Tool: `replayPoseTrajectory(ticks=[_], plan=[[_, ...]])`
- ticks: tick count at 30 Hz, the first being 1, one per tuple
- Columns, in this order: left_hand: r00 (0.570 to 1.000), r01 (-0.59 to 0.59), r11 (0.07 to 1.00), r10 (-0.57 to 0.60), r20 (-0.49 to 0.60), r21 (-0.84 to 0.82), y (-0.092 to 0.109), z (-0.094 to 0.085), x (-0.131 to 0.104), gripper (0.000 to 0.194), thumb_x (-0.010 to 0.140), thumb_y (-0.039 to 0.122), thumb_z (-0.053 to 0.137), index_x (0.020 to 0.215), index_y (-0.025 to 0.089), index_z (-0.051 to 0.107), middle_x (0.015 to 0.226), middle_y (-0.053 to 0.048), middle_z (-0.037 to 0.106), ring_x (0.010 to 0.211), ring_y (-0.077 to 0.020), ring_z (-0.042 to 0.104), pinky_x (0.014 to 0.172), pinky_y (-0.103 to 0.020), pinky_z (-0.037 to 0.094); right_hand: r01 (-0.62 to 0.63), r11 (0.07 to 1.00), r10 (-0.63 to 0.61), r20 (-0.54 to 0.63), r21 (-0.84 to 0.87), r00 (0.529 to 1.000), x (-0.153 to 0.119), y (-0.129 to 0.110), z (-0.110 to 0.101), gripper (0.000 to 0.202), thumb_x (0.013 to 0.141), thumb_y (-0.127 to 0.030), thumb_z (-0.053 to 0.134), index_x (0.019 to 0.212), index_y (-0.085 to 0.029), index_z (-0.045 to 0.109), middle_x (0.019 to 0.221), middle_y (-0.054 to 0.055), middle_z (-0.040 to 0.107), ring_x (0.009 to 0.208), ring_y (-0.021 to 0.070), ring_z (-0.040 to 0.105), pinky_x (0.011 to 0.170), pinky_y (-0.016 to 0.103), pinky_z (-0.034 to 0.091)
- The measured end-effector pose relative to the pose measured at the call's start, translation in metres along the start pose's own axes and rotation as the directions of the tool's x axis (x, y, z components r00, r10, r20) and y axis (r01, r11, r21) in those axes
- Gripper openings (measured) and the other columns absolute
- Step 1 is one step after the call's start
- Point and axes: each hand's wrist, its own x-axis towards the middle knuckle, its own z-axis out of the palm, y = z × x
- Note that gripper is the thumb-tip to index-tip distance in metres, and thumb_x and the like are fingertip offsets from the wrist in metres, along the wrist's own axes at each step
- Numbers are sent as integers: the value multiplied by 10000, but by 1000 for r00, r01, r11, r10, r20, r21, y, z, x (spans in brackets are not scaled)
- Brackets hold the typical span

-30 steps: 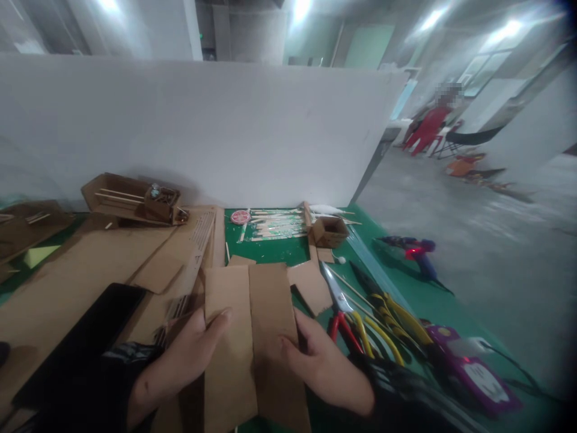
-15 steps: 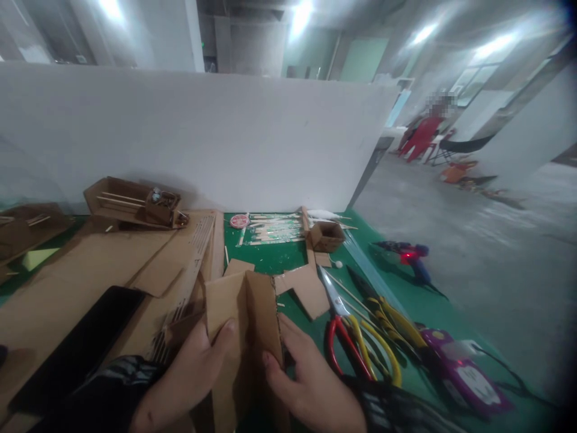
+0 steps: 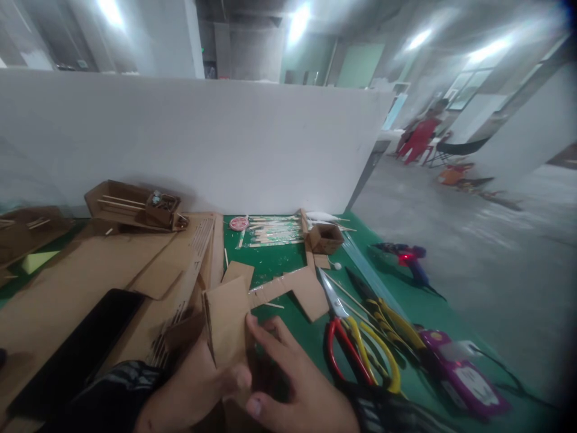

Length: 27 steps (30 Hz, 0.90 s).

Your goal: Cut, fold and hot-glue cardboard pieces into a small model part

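A folded piece of brown cardboard [image 3: 228,316] stands upright in front of me, one flat panel facing up and toward me. My left hand [image 3: 193,382] grips it by its lower left side, thumb across the front. Beside its right edge, my right hand [image 3: 300,373] has its fingers apart. The index fingertip touches that edge, and the thumb is by the lower part of the cardboard. Just beyond lie a small cardboard scrap [image 3: 238,272] and an angular cardboard cutout [image 3: 311,291]. Red-and-yellow-handled scissors [image 3: 336,300] rest to the right of my right hand.
Yellow-handled pliers [image 3: 396,325], a purple device [image 3: 464,373] and a blue glue gun [image 3: 412,257] lie right. A small cardboard box [image 3: 325,238] and bagged sticks [image 3: 274,230] are farther back. Left are a black slab [image 3: 76,349] and a long cardboard box [image 3: 130,204]. A white partition [image 3: 193,138] stands behind.
The cardboard's right panel, spread toward my right hand before, has folded in and mostly left view. My right hand has loosened from it, fingers spreading; my left thumb has moved lower.
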Motion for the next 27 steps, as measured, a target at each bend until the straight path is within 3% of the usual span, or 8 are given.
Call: replayPoseTrajectory(ticks=[2,7,9,13,18,22,24,27], plan=[[996,40,999,-40,-78,-6,-1,0,0,654,743,596,709,1252,202,595,1227,-121,669,1109,-295,628,971,-378,514,-16,1000,16,1,-24,1000,-1,0,4,775,826,-356,665,1511,-281,308,1232,80,446,1106,230,520,968,350,445],[951,104,993,-114,-287,-48,3,-3,3,483,848,549,614,1149,175,662,1119,-105,726,1089,-291,654,948,-364,535,-91,989,114,-213,116,970,3,-1,7,406,893,-319,569,1272,-220,461,1114,65,530,929,186,548,864,335,465],[942,102,988,-132,-308,-112,1,-5,3,482,862,525,610,1194,178,646,1120,-99,729,1100,-295,654,957,-375,533,-152,953,182,-94,263,979,6,0,8,336,884,-385,600,1136,-190,493,1024,52,568,890,186,551,805,316,467],[958,118,980,-155,-243,-160,-7,-10,1,463,885,488,599,1245,197,623,1231,-87,685,1196,-283,598,1018,-365,493,-182,904,115,190,386,975,9,2,8,298,905,-450,543,931,-154,559,814,2,538,739,144,509,683,262,431],[980,-71,984,37,-196,-166,-1,-27,6,484,894,411,606,1333,220,530,1275,-103,647,1203,-285,592,1036,-420,479,-45,982,36,-49,-185,998,9,2,-18,136,859,-234,532,745,-187,474,728,-24,475,665,123,445,598,239,348],[865,-319,926,371,-337,200,11,-49,11,604,804,286,728,1347,304,465,1261,-65,632,1127,-240,629,983,-372,515,64,865,-100,-48,-498,994,10,-2,-46,78,833,-140,521,779,-194,501,807,13,545,748,151,518,647,252,373],[842,-332,837,471,-264,435,13,-56,11,555,804,249,729,1302,320,492,1236,-40,638,1112,-214,630,982,-345,504,62,803,-97,-27,-593,995,10,-3,-52,72,829,-137,531,782,-192,525,798,15,555,740,151,524,633,252,365],[853,-375,618,521,-3,691,11,-59,10,401,840,222,695,1211,316,577,1162,-11,676,1078,-187,636,966,-302,483,66,727,-86,4,-683,996,8,-2,-53,59,808,-131,552,804,-189,563,797,15,572,728,148,531,619,259,352]])
